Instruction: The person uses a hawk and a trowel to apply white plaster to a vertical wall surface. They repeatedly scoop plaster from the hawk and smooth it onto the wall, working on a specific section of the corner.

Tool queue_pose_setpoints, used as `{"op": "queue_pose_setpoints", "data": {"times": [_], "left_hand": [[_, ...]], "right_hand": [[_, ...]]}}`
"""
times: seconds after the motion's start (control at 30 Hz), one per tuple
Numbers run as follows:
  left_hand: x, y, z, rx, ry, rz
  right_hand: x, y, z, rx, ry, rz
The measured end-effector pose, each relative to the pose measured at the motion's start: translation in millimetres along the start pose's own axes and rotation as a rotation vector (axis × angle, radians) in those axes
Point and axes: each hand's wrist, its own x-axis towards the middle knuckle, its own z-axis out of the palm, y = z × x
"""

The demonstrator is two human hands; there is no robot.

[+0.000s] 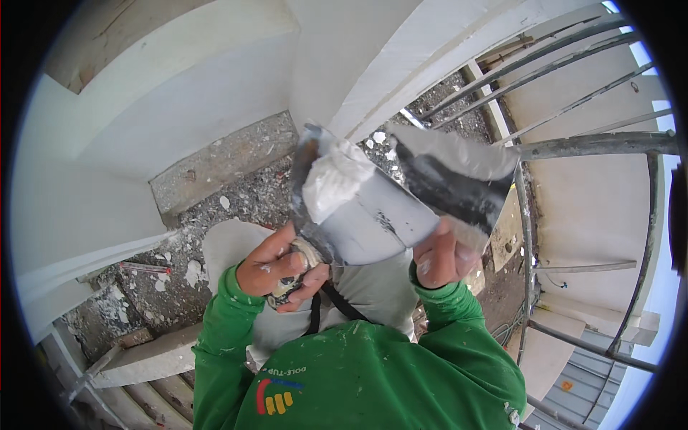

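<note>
My left hand [276, 269] is wrapped round the worn handle [294, 276] of a wide putty knife. A thick lump of white putty [337, 175] lies at the far left part of its grey steel blade [376, 222]. My right hand [446, 259] grips a second broad putty knife [459, 175], whose dark blade has pale smears along it and is slightly blurred. Its handle is hidden in my fingers. The two blades come close together or overlap in front of my lap; whether they touch I cannot tell.
White walls [193, 107] stand ahead and to the left, above a rubble-strewn floor [240, 193] with white flakes. A metal railing [595, 147] runs along the right. A concrete ledge [222, 154] borders the wall. A thin red-and-white stick [145, 268] lies at the left.
</note>
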Motion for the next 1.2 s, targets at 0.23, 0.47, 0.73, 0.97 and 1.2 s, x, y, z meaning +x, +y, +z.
{"op": "queue_pose_setpoints", "data": {"times": [0.23, 0.47, 0.73, 0.97, 1.2], "left_hand": [[4.2, 36.3, 10.0, 0.483, 0.032, 0.086], [-5.3, 2.7, -15.2, 0.904, 0.657, 0.482], [-23.3, -3.1, -6.0, 0.891, 0.909, 0.551], [-38.4, -12.3, 12.2, 0.986, 1.070, 0.617], [-43.4, -9.5, 10.9, 0.926, 1.059, 0.628]], "right_hand": [[24.5, 35.3, -8.4, 0.197, -0.342, 0.303], [-106.9, 207.1, 13.9, 0.992, 0.371, 1.260], [-202.0, 343.8, 172.7, 1.158, 0.544, 1.703], [-180.8, 358.0, 217.9, 1.294, 0.559, 1.697], [-161.6, 358.8, 215.7, 1.316, 0.552, 1.662]]}}
